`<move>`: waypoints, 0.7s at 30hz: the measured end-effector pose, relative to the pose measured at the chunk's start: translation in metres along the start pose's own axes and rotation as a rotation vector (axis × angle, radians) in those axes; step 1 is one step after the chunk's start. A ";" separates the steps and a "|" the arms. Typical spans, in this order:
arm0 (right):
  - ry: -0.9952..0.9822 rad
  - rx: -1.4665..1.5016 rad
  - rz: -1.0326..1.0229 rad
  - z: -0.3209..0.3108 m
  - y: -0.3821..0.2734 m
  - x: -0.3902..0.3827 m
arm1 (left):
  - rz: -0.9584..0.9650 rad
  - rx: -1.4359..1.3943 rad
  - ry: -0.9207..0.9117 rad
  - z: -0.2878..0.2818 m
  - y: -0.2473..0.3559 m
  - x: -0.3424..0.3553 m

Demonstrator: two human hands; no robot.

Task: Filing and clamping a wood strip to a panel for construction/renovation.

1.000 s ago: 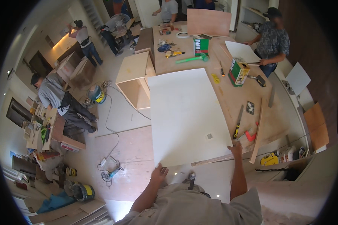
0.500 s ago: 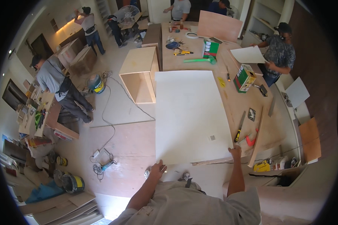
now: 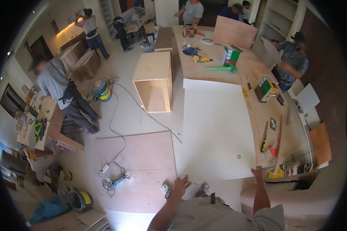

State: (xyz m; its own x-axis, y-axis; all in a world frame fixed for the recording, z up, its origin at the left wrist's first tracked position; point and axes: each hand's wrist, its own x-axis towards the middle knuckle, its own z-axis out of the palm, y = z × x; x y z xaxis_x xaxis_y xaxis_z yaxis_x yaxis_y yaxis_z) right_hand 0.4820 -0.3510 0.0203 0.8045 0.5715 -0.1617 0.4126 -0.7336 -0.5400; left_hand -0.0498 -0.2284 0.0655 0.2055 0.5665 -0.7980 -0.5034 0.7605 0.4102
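A large white sheet (image 3: 218,123) lies with its far part on the wooden worktable (image 3: 243,75). Its near end hangs over the table's edge toward me. At the near left corner my left hand (image 3: 179,186) grips the sheet's edge, fingers partly hidden. My right hand (image 3: 257,173) is closed on the near right corner. A small printed square label (image 3: 238,156) sits near the sheet's lower right. Right of the sheet lie a yellow-and-black handsaw (image 3: 264,138), a red-handled tool (image 3: 274,148) and a long wood strip (image 3: 279,146). Beyond its far edge lies a green hammer (image 3: 221,68).
Green-and-white tins (image 3: 230,56) stand on the table. An open wooden cabinet box (image 3: 153,82) stands left of the sheet. A corded power tool (image 3: 111,184) lies on a floor panel (image 3: 142,158). A co-worker (image 3: 293,57) holds a panel at the right; others work behind.
My hands have drawn the white sheet slightly toward me across the table. My view has shifted left. The co-worker at right has tilted up the panel in their hands.
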 end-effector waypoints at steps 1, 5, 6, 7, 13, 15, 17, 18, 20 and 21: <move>-0.028 -0.067 0.000 -0.010 -0.013 -0.015 | -0.002 0.001 0.017 -0.012 -0.003 -0.004; 0.102 -0.262 -0.089 -0.030 -0.020 -0.054 | 0.151 0.279 -0.405 -0.027 -0.004 -0.010; 0.212 -0.350 -0.033 -0.025 -0.026 -0.068 | 0.071 0.081 -0.368 -0.037 -0.012 -0.006; 0.319 -0.432 0.020 -0.017 -0.039 -0.076 | 0.003 -0.019 -0.412 -0.049 -0.019 0.003; 0.211 -0.402 0.044 -0.008 -0.068 -0.118 | -0.148 0.322 -0.497 -0.070 0.015 0.008; 0.144 -0.387 0.079 0.001 -0.083 -0.127 | -0.123 0.301 -0.503 -0.101 0.030 0.018; 0.080 -0.381 0.111 0.014 -0.100 -0.138 | -0.100 0.271 -0.512 -0.134 0.038 0.027; 0.069 -0.360 0.088 0.018 -0.102 -0.146 | -0.051 0.281 -0.515 -0.150 0.040 0.029; 0.059 -0.342 0.065 0.026 -0.105 -0.156 | -0.003 0.287 -0.518 -0.170 0.048 0.029; 0.075 -0.283 0.059 0.035 -0.108 -0.157 | -0.086 0.198 -0.384 -0.174 0.056 0.022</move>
State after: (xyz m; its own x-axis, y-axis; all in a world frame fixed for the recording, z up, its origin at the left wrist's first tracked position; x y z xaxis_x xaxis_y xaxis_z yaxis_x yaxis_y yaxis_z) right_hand 0.2958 -0.3487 0.0754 0.8557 0.5037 -0.1185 0.4584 -0.8442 -0.2779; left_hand -0.2189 -0.2287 -0.0059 0.5552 0.5471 -0.6264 -0.3080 0.8349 0.4562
